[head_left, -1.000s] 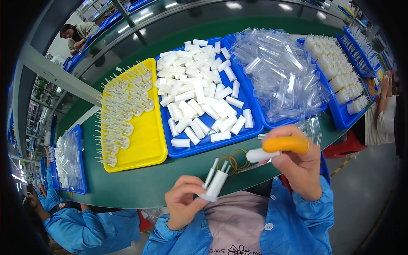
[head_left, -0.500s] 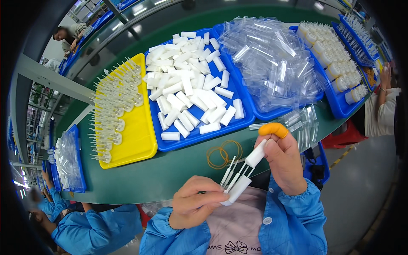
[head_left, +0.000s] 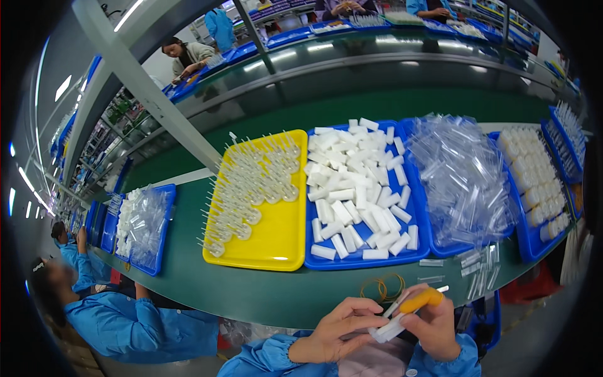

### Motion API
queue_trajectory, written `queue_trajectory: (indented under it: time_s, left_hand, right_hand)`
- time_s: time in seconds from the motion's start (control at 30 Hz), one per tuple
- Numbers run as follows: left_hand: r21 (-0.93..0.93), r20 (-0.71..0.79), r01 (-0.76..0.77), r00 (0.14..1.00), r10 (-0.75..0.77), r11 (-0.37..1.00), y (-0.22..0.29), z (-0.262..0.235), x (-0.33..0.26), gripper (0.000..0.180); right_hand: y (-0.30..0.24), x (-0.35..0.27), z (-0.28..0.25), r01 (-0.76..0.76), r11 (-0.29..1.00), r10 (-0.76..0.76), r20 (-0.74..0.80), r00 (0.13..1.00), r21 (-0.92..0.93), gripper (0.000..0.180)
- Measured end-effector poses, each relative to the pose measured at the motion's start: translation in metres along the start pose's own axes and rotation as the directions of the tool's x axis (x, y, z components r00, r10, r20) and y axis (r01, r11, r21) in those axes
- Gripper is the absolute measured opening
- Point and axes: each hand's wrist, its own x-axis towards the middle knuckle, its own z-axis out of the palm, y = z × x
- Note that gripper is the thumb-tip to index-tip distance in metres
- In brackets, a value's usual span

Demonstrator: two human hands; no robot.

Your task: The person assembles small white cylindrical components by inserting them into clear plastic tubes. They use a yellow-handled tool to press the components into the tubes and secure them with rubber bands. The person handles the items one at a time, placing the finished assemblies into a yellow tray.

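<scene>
In front of my body, my left hand [head_left: 344,330] closes its fingers on the lower end of a white pronged part [head_left: 389,328] fitted with white blocks. My right hand [head_left: 432,323], wearing an orange finger cot [head_left: 421,300], grips the same part from the other side. Its thin prongs are largely hidden between my fingers. Just beyond my hands, thin orange rubber bands [head_left: 383,288] lie on the green table [head_left: 276,295].
A yellow tray [head_left: 276,248] holds rows of pronged parts. Blue trays hold loose white blocks [head_left: 361,201], clear plastic sleeves [head_left: 461,182] and bundled white pieces [head_left: 531,169]. Some clear sleeves [head_left: 483,270] lie at the table edge. A co-worker in blue [head_left: 125,320] sits at left.
My view has tilted up and turned left, so the trays appear lower and further right. My hands have come together, and the block in my right hand is now against the pronged part.
</scene>
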Motion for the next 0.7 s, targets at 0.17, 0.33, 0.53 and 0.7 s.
queue_trajectory:
  time_s: [0.17, 0.33, 0.53, 0.7]
  left_hand:
    - [-0.116, 0.009, 0.093, 0.996, -0.092, 0.989, -0.017, -0.004, -0.01, 0.033]
    - [-0.553, -0.056, 0.209, 0.957, -0.286, 0.806, -0.028, -0.003, -0.005, 0.029]
    - [-0.65, -0.118, 0.18, 0.936, -0.332, 0.739, -0.028, -0.006, -0.008, 0.03]
    - [-0.623, -0.211, 0.189, 0.894, -0.396, 0.759, -0.033, -0.008, -0.01, 0.024]
  right_hand:
    - [-0.016, 0.005, 0.004, 0.061, 0.973, -0.056, 0.032, 0.998, -0.225, 0.021]
    - [-0.039, 0.057, -0.012, 0.288, 0.57, -0.3, 0.132, 0.945, -0.769, 0.03]
    - [0.001, 0.106, -0.023, 0.15, -0.211, -0.079, 0.17, 0.982, -0.966, 0.025]
    - [0.01, 0.115, -0.018, 0.182, -0.255, -0.131, 0.22, 0.967, -0.95, 0.011]
